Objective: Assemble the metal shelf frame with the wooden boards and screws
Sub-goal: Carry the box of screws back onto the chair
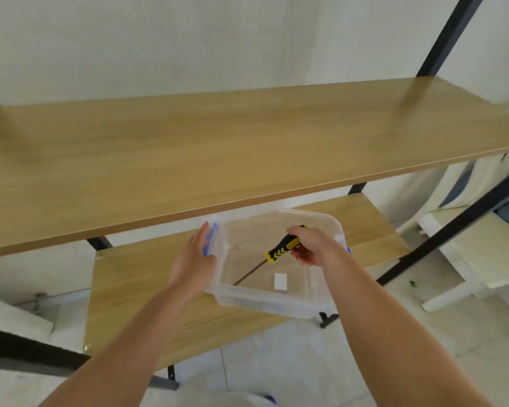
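A shelf of black metal frame (pixel 448 33) carries a long upper wooden board (pixel 218 151) and a lower wooden board (pixel 147 286) with screws at its left corners. A clear plastic box (pixel 276 301) with blue clips hangs over the lower board. My left hand (pixel 196 257) grips the box's left end at a blue clip. My right hand (pixel 313 245) is closed on the yellow-and-black handle of a screwdriver (pixel 279 251), whose shaft slants down into the box. A white label shows on the box's bottom.
A white wall stands behind the shelf. White furniture (pixel 482 259) sits on the right past a slanting black frame bar (pixel 453 227). Pale floor tiles (pixel 276 365) lie below. More black frame bars lie low on the left.
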